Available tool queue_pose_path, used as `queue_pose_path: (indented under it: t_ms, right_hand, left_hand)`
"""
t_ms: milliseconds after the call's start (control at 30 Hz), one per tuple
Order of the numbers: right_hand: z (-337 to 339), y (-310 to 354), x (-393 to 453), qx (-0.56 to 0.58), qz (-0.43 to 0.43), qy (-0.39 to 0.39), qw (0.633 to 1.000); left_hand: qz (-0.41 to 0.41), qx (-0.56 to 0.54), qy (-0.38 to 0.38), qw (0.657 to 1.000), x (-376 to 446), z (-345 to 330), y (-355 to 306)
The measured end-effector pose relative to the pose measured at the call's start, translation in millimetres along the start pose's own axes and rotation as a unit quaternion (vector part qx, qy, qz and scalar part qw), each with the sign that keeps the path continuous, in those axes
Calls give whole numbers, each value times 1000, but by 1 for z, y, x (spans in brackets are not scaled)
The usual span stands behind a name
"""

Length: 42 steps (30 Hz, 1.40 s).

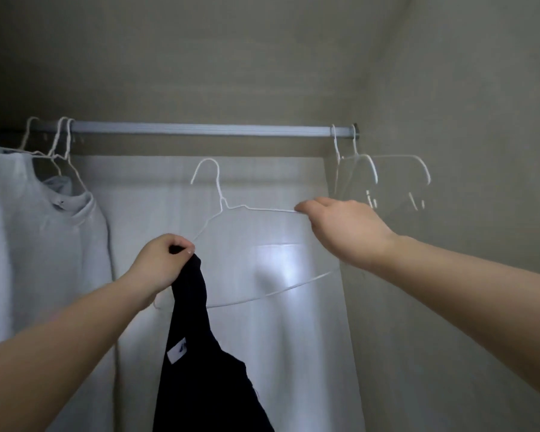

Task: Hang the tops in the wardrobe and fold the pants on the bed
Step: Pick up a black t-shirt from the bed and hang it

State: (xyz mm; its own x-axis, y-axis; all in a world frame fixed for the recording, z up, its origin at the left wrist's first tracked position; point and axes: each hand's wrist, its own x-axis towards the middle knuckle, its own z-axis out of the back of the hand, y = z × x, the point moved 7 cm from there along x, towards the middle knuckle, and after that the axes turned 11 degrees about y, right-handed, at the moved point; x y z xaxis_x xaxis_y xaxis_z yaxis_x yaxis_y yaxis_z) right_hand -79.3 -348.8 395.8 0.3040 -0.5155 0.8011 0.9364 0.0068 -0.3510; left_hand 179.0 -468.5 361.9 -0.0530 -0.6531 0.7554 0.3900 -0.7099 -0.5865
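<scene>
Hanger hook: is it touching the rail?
Apart. The head view shows the hanger hook below the rail, with back wall visible between them.

Black top [206, 369] beside white hanger [247, 208]

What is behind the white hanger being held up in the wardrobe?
Behind the white hanger is the pale back panel, with the rail above. The black top and both hands cover parts of the panel.

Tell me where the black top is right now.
In the head view, the black fabric top hangs bottom centre from the left hand, below the white wire hanger.
</scene>
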Motion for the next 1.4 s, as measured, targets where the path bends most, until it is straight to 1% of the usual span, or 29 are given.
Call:
queue_pose_path:
  t_ms: [100,167,233,300,367,467,500,533,567,667,733,767,833,900,1133,1200,1267,1333,1400]
  right_hand:
    - [-12,11,-14,20,13,10,1000]
    - [-22,20,-23,46,12,15,999]
    - [-31,32,-31,68,16,20,997]
    - [-41,47,-42,87,33,37,995]
    - [-51,59,-53,105,49,49,992]
    - [-62,74,-68,134,61,60,987]
    - [-65,79,-73,151,62,70,984]
    - [-67,82,-77,164,62,80,981]
    - [-69,85,-81,171,62,86,980]
    - [-68,87,-88,186,68,84,977]
    - [-62,85,-89,198,70,70,975]
    - [-58,84,-90,208,68,65,974]
    - [-51,82,-91,237,60,53,968]
    - [-46,81,-91,256,51,45,964]
    - [-43,89,-93,259,42,40,964]
    - [-45,92,-95,259,39,43,964]
    - [-47,94,-98,256,40,45,965]
    - [-51,96,-101,258,42,46,964]
    - [-55,97,-104,263,37,49,963]
  left_hand:
    - [-15,139,33,990,-19,18,7]
    - [-23,245,61,967,-30,32,16]
    - [-30,342,96,934,-43,42,26]
    - [-15,443,148,884,-59,45,41]
    - [14,552,193,811,-78,48,59]
    - [46,675,212,706,-102,52,76]
    - [62,703,207,677,-110,56,79]
    - [81,725,198,655,-115,60,84]
    - [100,738,190,639,-118,66,88]
    - [123,749,191,623,-126,77,100]
    - [140,741,197,627,-129,82,105]
    - [156,727,201,638,-130,85,108]
    - [189,683,210,673,-133,91,114]
    - [202,637,211,714,-133,92,116]
    - [188,494,206,823,-134,63,101]
    - [187,420,201,865,-134,58,97]
    - [196,322,194,906,-135,53,95]
    - [197,236,180,934,-136,47,90]
    - [189,165,169,953,-135,41,84]
